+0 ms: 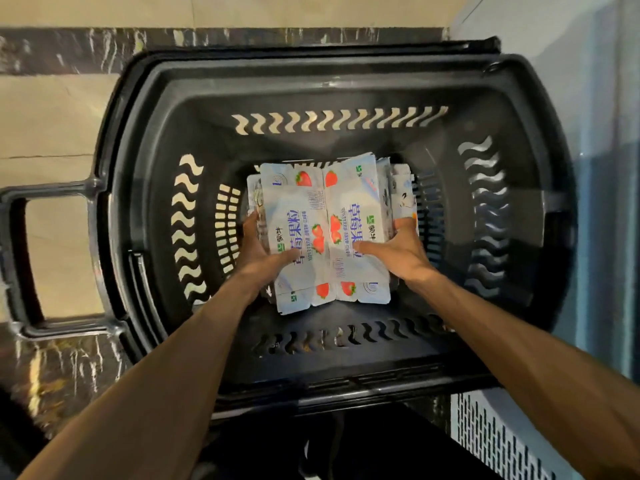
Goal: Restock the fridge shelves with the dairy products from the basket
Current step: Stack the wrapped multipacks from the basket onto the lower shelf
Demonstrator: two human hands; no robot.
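Both forearms reached in from the near edge of the view, down into a black plastic basket (145, 188) that stood on a tiled floor (52, 126). The left hand (258, 247) was curled around the left side of a pack of strawberry yogurt (327, 233), fingers tucked beneath its edge and thumb lying across the printed top. The right hand (398, 249) mirrored it on the right side, thumb on top and fingers wrapped over the far right edge. Both hands were partly closed on that one pack, which lay roughly at the centre of the basket floor.

As for progress, the restocking seemed to be at a pick-up step: the pack had not left the basket, and no fridge shelf showed in the view, so what had been shelved could not be judged. A pale panel (588, 168) rose on the right, possibly the fridge side, though that was uncertain.

Counting: one basket, two hands, one pack clearly on top. Edges of more packaging (401, 192) showed under and to the right of it, at least one further pack, the exact number hidden. Apart from that central stack the basket floor looked bare, so little appeared left to move.
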